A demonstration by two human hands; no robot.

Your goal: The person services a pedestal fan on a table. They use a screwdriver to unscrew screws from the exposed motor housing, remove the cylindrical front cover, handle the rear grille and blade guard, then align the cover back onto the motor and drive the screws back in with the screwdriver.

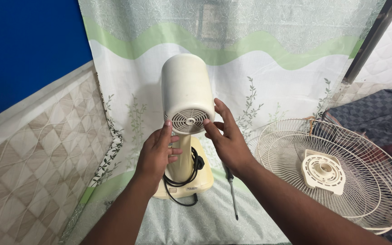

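I have my left hand (pixel 159 152) and right hand (pixel 227 138) spread open against the cream motor housing (pixel 185 93) of a fan stand, fingertips resting on its vented end, nothing clenched. The stand's base (pixel 200 179), with a black cord (pixel 182 186) coiled round it, sits on a green-and-white leafy cloth (pixel 214 218). A screwdriver (pixel 232 193) lies beside it, wire fan guards (pixel 336 172) to the right. Behind: blue wall (pixel 23 45), patterned tiles (pixel 32 163)

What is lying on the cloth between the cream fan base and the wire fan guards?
A screwdriver lies between the fan base and the wire guards, seen in the head view.
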